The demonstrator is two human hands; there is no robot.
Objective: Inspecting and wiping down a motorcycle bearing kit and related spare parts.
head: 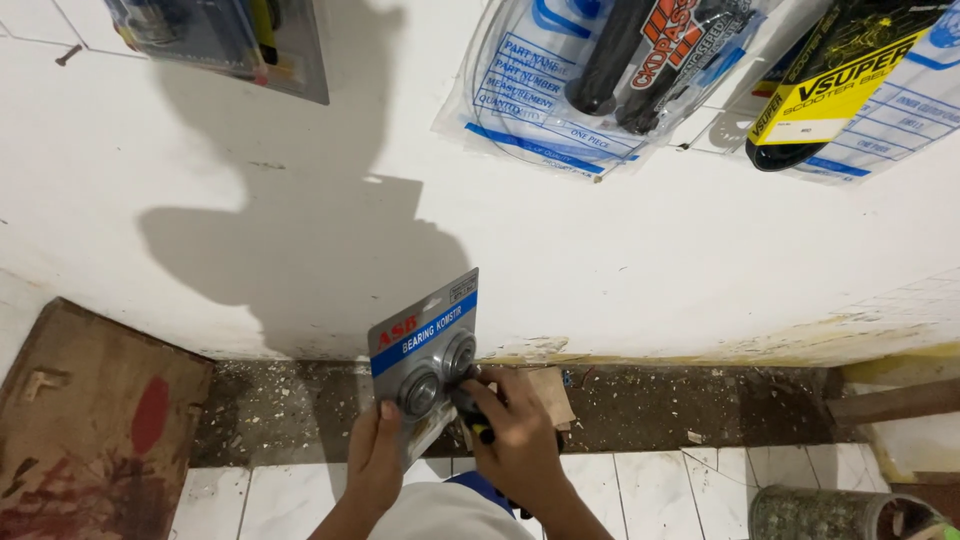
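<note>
A: We've got the left hand (375, 462) clamped on the lower edge of the grey blister pack (425, 355), thumb on its face. Pack sits just left of frame centre, held up against the white wall (640, 260).

B: Right hand (518, 440)?

A: Fingers closed round a dark tool with a yellow band (472, 415), tip touching the pack at 3 o'clock, beside its two round bearings.

B: Surroundings?

A: Bagged parts (590, 75) hang at 12–1 o'clock; brown board (90, 420) at 8.
</note>
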